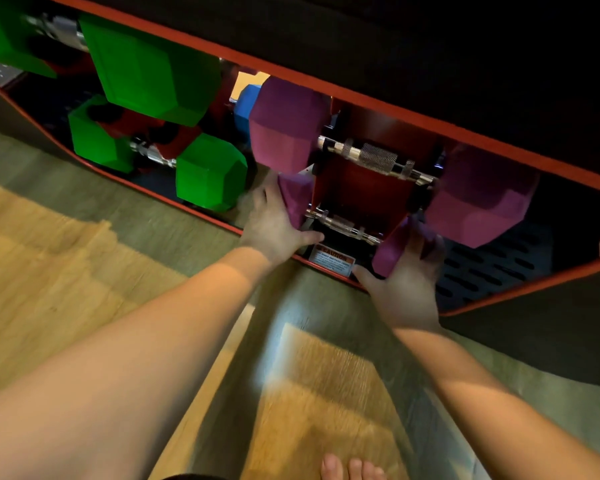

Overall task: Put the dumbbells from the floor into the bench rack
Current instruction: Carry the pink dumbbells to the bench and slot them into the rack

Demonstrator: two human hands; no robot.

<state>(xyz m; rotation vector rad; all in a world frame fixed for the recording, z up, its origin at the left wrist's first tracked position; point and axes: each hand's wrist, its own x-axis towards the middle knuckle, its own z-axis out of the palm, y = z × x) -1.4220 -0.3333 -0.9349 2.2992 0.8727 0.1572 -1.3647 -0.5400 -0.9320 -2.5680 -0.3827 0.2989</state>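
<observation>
I saw the small purple dumbbell point(343, 226) low in the bench rack point(364, 188), under a bigger purple dumbbell point(378, 161). My left hand point(274, 223) held its left head, fingers curled around. My right hand point(409, 282) cupped its right head from below. Green dumbbells point(153, 74) sat further left.

— I see two purple dumbbells point(465, 202) stacked at the right end of the bench point(430, 64), both with silver handles, the upper one cross-hatched in the middle.

— And towards the left end?

— Two bright green dumbbells point(153, 71), a blue one point(245, 105) just behind. The bench itself is black with a red edge, its inner bracket point(361, 188) dark red. The label point(331, 259) at its front edge is white with an orange band. The floor point(66, 271) is pale wood grain.
</observation>
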